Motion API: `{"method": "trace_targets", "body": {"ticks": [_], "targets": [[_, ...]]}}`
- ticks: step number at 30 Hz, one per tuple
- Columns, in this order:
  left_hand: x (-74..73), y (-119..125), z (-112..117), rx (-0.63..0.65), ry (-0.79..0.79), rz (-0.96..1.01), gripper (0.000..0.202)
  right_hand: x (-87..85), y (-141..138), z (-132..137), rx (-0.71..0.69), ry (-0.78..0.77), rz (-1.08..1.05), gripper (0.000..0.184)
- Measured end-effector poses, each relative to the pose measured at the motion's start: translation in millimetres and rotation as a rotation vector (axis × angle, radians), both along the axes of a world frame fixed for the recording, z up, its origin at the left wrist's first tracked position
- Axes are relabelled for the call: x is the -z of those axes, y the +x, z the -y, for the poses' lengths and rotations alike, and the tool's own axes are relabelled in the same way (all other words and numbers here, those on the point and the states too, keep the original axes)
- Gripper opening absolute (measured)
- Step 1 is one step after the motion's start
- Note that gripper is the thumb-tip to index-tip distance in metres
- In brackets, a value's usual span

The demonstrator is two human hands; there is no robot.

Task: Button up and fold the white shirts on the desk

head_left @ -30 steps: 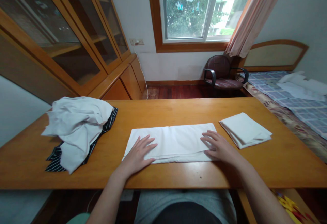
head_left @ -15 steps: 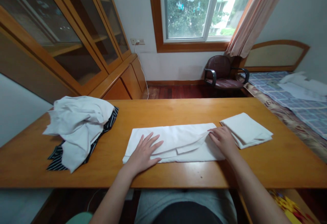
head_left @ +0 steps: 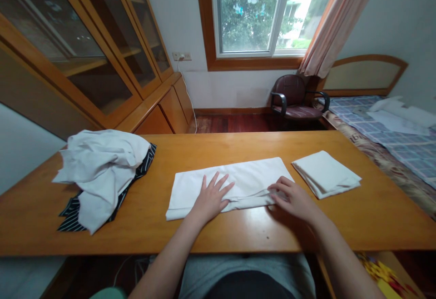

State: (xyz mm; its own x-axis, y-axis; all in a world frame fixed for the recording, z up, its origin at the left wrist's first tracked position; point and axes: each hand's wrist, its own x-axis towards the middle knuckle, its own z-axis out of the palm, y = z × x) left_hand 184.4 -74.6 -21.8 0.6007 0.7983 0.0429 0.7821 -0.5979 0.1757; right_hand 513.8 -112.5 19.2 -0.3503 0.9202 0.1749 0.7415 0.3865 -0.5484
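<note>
A white folded cloth (head_left: 252,172) lies as a long strip on the wooden table in front of me. My left hand (head_left: 211,198) rests open on it, fingers spread and palm down, a little left of its middle. At its near right edge, my right hand (head_left: 289,197) has its fingers and thumb bent around a loose fold. Part of that corner is hidden beneath the fingers. To the right lies a smaller, squarish folded white cloth (head_left: 325,173), apart from my right hand. A crumpled white cloth (head_left: 105,162) lies over a black striped fabric (head_left: 70,221) at the left.
The wooden table (head_left: 218,149) has its near edge just before my lap. Beyond it are a glass-door cabinet (head_left: 112,53) at the left, a brown armchair (head_left: 296,94) and a bed (head_left: 378,122) at the right. A pink curtain (head_left: 344,22) hangs beside the window.
My left hand has slid right and slightly up along the cloth. The right hand has come nearer and left, and the lifted flap now lies flatter. The cloth's right end has tilted upward.
</note>
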Motion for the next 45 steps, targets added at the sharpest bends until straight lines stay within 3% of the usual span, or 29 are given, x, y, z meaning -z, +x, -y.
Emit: {"method": "trace_targets", "body": {"ticks": [5, 10, 14, 18, 21, 23, 29, 34, 38, 45], "targets": [[2.0, 8.1, -8.5, -0.185, -0.015, 0.006, 0.054, -2.7, -11.6, 1.8, -0.036, -0.226, -0.063, 0.025], [7.4, 22.7, -14.8, -0.445, -0.052, 0.024, 0.049, 11.9, -35.5, 1.8, -0.078, -0.258, -0.129, 0.026], [7.0, 32.2, -9.5, -0.458, -0.031, 0.041, 0.062, 23.6, -55.0, 1.3, -0.041, -0.259, -0.213, 0.031], [-16.1, 26.1, -5.3, -0.399, -0.057, 0.046, 0.059, 27.8, -68.4, -0.5, 0.05, -0.24, -0.256, 0.038], [-38.2, 10.6, -10.3, -0.43, -0.065, 0.105, 0.047, 28.8, -73.2, -1.7, 0.057, -0.236, -0.284, 0.041], [-44.9, -1.8, -15.7, -0.467, -0.041, 0.13, 0.042, 30.1, -74.4, -2.0, 0.064, -0.235, -0.296, 0.043], [-26.5, -23.4, -23.9, -0.479, -0.05, 0.082, 0.041, 35.7, -76.7, -3.4, 0.079, -0.209, -0.294, 0.039], [-22.3, -18.8, -22.4, -0.503, -0.059, 0.076, 0.038, 39.0, -77.9, -13.7, 0.126, -0.191, -0.326, 0.038], [-21.7, -8.8, -17.0, -0.504, -0.157, 0.197, 0.031, 40.0, -72.2, -25.9, 0.176, -0.195, -0.292, 0.044], [-6.7, 30.1, 12.5, -0.509, -0.653, 0.701, 0.024, 40.4, -47.7, -42.9, 0.217, -0.186, -0.04, 0.054]]}}
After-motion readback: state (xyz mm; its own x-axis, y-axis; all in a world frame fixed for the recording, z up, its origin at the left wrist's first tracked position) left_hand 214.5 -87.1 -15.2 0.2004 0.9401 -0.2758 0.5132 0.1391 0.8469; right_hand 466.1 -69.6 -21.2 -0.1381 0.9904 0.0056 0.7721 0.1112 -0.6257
